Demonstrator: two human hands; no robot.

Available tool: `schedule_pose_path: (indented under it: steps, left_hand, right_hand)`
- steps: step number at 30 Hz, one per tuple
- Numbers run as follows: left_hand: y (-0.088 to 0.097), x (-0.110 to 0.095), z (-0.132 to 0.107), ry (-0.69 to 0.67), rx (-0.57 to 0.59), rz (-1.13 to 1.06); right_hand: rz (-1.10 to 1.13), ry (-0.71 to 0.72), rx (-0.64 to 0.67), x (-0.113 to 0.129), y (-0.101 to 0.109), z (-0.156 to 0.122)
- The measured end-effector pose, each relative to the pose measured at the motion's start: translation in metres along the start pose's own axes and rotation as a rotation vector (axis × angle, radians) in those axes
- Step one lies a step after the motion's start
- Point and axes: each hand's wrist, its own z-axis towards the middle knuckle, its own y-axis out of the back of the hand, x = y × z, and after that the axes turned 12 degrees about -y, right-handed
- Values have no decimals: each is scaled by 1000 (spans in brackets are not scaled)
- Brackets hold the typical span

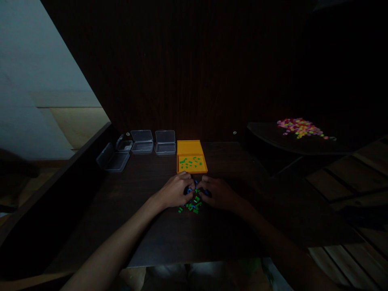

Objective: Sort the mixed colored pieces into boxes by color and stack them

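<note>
My left hand (179, 189) rests on the dark table with its fingers curled around small blue pieces (189, 189). Facing it, my right hand (216, 193) is curled in the same way, and a dark blue patch shows between its thumb and fingers. A loose pile of small green pieces (195, 207), like toy building bricks with a few blue ones mixed in, lies between and just below the hands. Directly beyond my fingertips stands an open yellow box (205, 167) with several green pieces scattered in its tray. In this dim light the exact pieces in my fingers are unclear.
Open clear plastic boxes stand left of the yellow one, including one clear box (165, 148) beside it and another (118, 161) farther left. Multicoloured small pieces (303, 128) are heaped on a dark corner shelf (263, 135) at right. A dark wooden panel (182, 72) rises behind the table.
</note>
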Motion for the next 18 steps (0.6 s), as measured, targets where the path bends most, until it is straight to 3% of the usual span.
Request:
schedule_pose_path:
  steps: [18]
  left_hand:
    - [-3,-2,2,-37,28,7]
  right_hand:
    - [7,-1,-34,-4,1,-2]
